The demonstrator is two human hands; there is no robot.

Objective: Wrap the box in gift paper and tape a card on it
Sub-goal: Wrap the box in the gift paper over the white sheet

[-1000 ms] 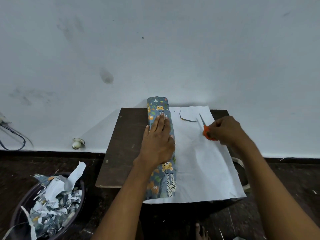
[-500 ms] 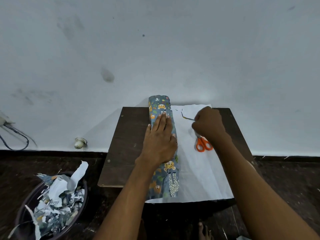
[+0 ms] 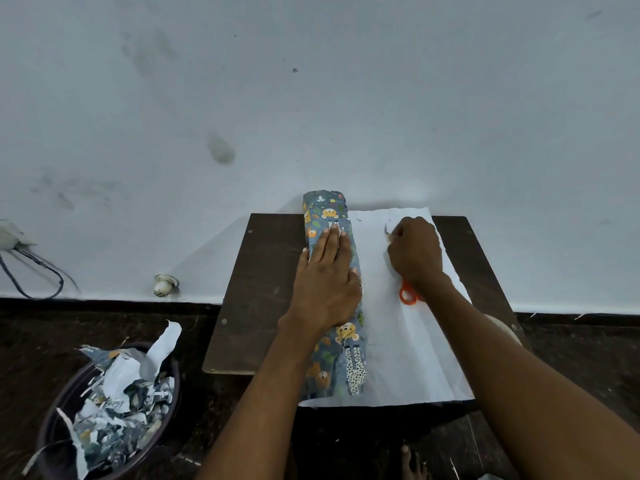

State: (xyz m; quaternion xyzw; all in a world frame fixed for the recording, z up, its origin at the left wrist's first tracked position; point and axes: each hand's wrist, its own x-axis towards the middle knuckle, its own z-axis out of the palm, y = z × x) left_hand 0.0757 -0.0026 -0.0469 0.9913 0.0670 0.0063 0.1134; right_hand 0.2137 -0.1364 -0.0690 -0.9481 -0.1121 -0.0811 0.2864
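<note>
Pressing: left hand (image 3: 327,282) is lying flat, fingers straight, on the box (image 3: 332,289).
Pinching: right hand (image 3: 415,252) is curling round a scrap (image 3: 386,230) (clear it first).

A plain room in a home, used as a makeshift craft corner. A small dark wooden table (image 3: 263,289) stands against a bare, scuffed white wall (image 3: 311,98) above a dark floor (image 3: 86,327). A basin (image 3: 55,434) of paper scraps sits on the floor, and loose cables (image 3: 38,271) hang at the left.
</note>
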